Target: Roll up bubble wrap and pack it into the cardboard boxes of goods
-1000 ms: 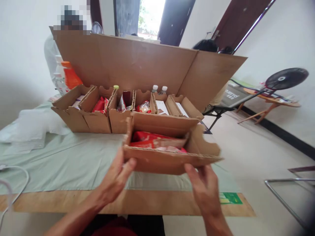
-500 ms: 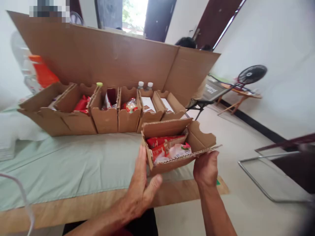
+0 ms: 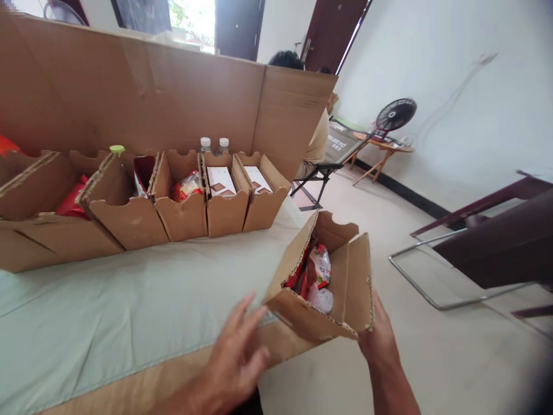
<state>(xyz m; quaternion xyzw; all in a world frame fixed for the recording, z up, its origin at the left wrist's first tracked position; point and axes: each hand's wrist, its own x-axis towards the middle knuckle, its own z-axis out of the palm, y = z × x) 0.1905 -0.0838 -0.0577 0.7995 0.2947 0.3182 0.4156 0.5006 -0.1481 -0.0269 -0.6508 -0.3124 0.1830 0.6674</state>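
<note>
A cardboard bin (image 3: pixel 358 282) with red and clear plastic packets (image 3: pixel 318 268) inside is tilted near the table's right end. My right hand (image 3: pixel 381 334) grips its right side from outside and below; part of the fingers is hidden behind the cardboard. Just left of the bin, my left hand (image 3: pixel 242 351) is slightly blurred, its fingers apart, holding nothing. A row of similar cardboard bins (image 3: pixel 181 216) stands behind on the pale green cloth (image 3: pixel 173 282). Red packets show in some of them, and white boxes (image 3: pixel 221 181) sit in the two rightmost.
A tall cardboard panel (image 3: pixel 173 98) rises behind the row, with two white-capped bottles (image 3: pixel 205 144) before it. Beyond it a person (image 3: pixel 317 138) sits by a folding chair (image 3: pixel 337 150). A fan (image 3: pixel 395 115) stands on a small wooden table. A metal-framed chair (image 3: pixel 496 242) lies at the right.
The held bin has turned and its near end now faces me. My left hand has come away from its side. The view has shifted to the right.
</note>
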